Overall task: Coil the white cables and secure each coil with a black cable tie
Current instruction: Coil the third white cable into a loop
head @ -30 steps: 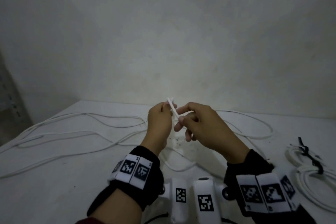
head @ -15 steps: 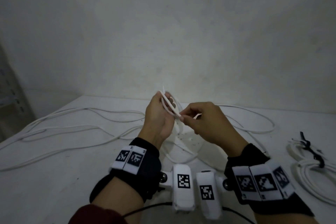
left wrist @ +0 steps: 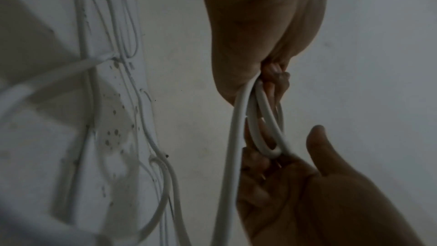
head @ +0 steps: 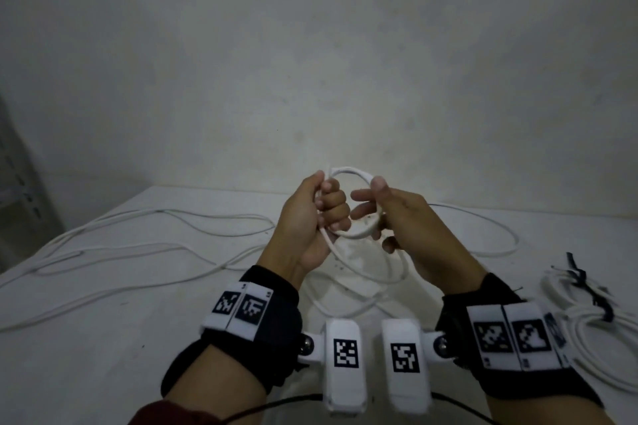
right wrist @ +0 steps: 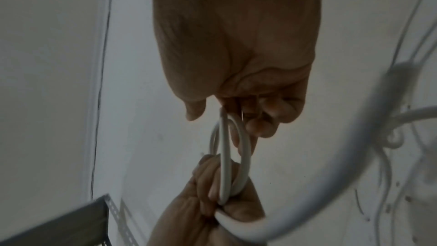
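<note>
My left hand (head: 324,210) grips a white cable (head: 348,171) in a fist, with its small loops standing between both hands above the table. My right hand (head: 379,214) holds the right side of the loops, lower fingers curled round them and thumb up on the top. In the left wrist view the loops (left wrist: 264,119) run from my left fingers (left wrist: 276,76) down to my right hand (left wrist: 307,184). The right wrist view shows the same loops (right wrist: 224,156) between my right fingers (right wrist: 260,126) and my left hand (right wrist: 212,194). The cable's free length (head: 386,276) hangs to the table.
Long loose runs of white cable (head: 138,245) lie across the white table (head: 86,338) at left and behind the hands. A finished coil (head: 583,316) bound with black ties (head: 580,278) lies at the right edge. A grey metal shelf (right wrist: 59,227) stands at the left.
The cable went from a short bent piece pinched by both hands to round loops. My right hand moved out to the loop's right side, and both hands rose slightly.
</note>
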